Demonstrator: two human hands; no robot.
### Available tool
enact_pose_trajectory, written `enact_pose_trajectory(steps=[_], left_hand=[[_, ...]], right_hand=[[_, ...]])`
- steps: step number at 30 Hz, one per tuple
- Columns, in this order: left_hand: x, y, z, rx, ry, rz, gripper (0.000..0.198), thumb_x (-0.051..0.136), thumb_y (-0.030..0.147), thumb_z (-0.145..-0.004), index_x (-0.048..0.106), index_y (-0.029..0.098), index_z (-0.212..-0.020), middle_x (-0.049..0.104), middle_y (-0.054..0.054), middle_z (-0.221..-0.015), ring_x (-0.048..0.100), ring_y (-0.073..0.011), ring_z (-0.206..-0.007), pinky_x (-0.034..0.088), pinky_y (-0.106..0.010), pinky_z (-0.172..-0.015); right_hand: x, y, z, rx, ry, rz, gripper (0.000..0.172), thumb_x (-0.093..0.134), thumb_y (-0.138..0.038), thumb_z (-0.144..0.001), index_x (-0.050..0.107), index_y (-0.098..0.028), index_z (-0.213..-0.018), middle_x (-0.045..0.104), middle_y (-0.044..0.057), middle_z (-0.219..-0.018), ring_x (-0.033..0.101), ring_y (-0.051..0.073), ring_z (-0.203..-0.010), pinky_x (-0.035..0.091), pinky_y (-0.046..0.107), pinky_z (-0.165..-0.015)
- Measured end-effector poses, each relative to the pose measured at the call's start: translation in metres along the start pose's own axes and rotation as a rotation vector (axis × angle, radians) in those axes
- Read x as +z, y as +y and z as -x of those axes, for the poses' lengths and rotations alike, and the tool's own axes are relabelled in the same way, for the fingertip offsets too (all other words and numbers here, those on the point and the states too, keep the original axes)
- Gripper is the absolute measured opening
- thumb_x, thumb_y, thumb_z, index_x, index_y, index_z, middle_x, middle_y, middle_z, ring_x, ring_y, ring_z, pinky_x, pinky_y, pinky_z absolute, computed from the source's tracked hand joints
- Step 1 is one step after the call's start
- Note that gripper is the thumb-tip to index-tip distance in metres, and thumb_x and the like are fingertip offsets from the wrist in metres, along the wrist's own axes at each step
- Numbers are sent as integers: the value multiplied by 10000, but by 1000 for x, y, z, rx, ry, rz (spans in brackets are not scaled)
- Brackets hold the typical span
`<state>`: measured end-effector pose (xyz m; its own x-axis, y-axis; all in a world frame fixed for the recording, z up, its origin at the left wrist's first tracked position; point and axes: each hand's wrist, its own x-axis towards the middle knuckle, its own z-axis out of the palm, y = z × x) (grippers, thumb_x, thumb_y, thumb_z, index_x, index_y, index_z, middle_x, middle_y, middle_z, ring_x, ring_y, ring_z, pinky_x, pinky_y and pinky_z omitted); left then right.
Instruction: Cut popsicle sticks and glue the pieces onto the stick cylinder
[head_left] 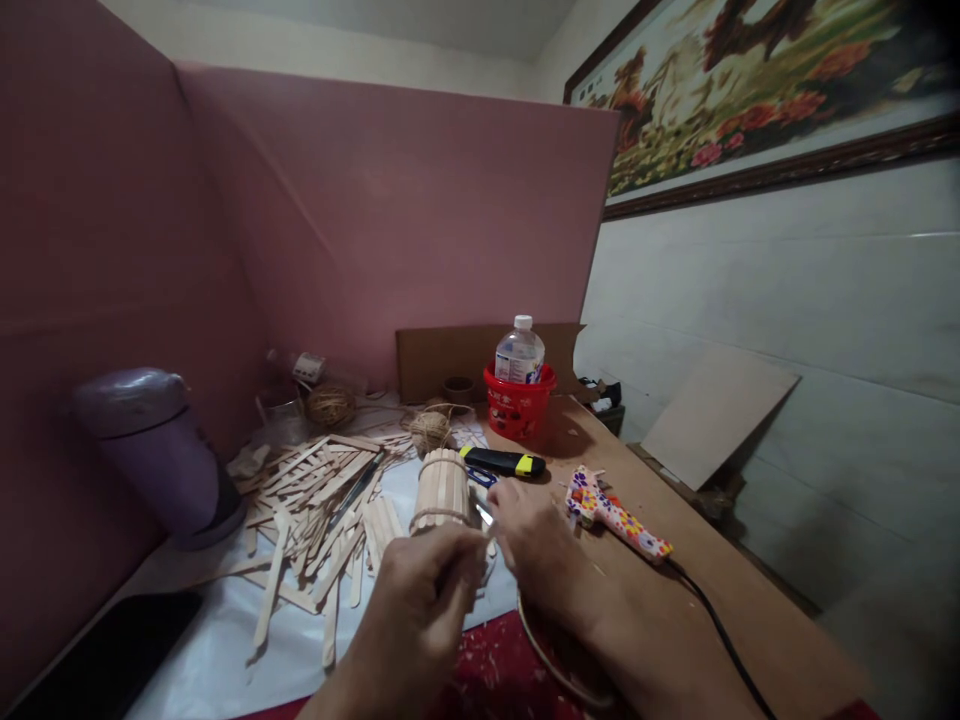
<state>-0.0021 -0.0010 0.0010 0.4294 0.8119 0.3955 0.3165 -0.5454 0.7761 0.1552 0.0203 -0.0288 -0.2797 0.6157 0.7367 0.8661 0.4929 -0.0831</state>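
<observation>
A cylinder of craft sticks [441, 488] lies on the table, with twine wrapped round it in two bands. Just in front of it my left hand [431, 590] is closed, thumb and fingers pinched together; what they hold is too small to make out. My right hand [529, 525] is to the right of the cylinder, fingers curled down and closed, their tips partly hidden. A metal blade [484, 512] shows beside those fingers. Behind them lie a blue handle [481, 478] and a black and yellow utility knife [504, 461]. A ball of twine [430, 430] sits behind the cylinder.
Loose craft sticks [319, 500] are heaped on the left. A purple tumbler [161, 455] and a dark flat object [112, 650] stand and lie at far left. A flowered glue gun [615, 515] with a cord is on the right; a red bucket [517, 412] holds a plastic bottle [520, 352].
</observation>
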Motion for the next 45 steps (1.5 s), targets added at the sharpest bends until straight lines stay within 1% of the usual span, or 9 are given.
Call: enact_pose_trajectory(steps=[2,6,10,15,28,34,38,40,45], left_hand=[[-1,3,0,-66,13,131,226,479,275,-861,563,160,-686,480,15,-563,426,-96,-516,322,-213,-475],[-4,3,-3,-263,74,403,258,489,370,-853,556,159,-720,428,54,-507,320,-53,-389,227,-187,-366],[-7,-2,-4,-245,85,369,249,488,364,-856,581,158,-752,446,50,-524,334,-54,-397,253,-183,-374],[-6,-8,-5,-130,82,189,200,482,296,-860,618,158,-809,586,-17,-668,494,-119,-600,399,-224,-548],[0,-14,-3,38,27,-119,229,416,156,-872,542,169,-682,491,6,-598,424,-110,-538,310,-236,-514],[-3,-9,-3,10,-3,-71,212,421,197,-881,566,164,-730,490,9,-608,420,-107,-550,323,-238,-524],[-2,-2,-2,-94,-56,115,223,474,281,-869,565,155,-709,463,23,-570,408,-90,-512,309,-216,-471],[0,-2,-4,-216,-47,290,246,479,339,-869,561,149,-736,464,37,-549,374,-62,-433,265,-197,-404],[2,-12,-9,-317,-21,566,282,503,398,-857,549,138,-759,535,34,-555,380,-28,-315,210,-172,-334]], right_hand=[[-1,2,-2,43,18,-7,255,311,-111,-901,536,-139,-783,580,94,-692,555,217,-615,441,323,-549],[-10,-12,-4,213,117,-393,168,374,-137,-924,539,-166,-911,597,34,-720,580,163,-656,457,255,-582],[-16,-24,-2,121,188,-507,130,451,-141,-902,558,-188,-959,620,44,-835,591,173,-790,478,290,-704],[-15,-21,2,31,159,-480,151,483,-97,-877,569,-177,-972,632,56,-866,590,181,-819,480,306,-720],[-11,-23,6,-14,-41,-176,215,320,-121,-904,527,-144,-850,575,80,-745,543,205,-666,477,330,-593],[0,-19,5,3,63,-80,214,299,-101,-885,482,-178,-807,556,63,-700,522,194,-595,436,308,-532],[-3,3,-5,220,213,-67,188,334,-140,-900,447,-200,-763,518,30,-628,507,183,-533,392,287,-481],[-9,5,-9,320,221,-218,132,357,-164,-913,465,-188,-840,553,33,-692,547,176,-603,418,278,-536],[-23,-15,-9,427,-57,-901,234,342,-304,-959,515,-181,-859,543,-10,-657,541,128,-587,437,234,-544]])
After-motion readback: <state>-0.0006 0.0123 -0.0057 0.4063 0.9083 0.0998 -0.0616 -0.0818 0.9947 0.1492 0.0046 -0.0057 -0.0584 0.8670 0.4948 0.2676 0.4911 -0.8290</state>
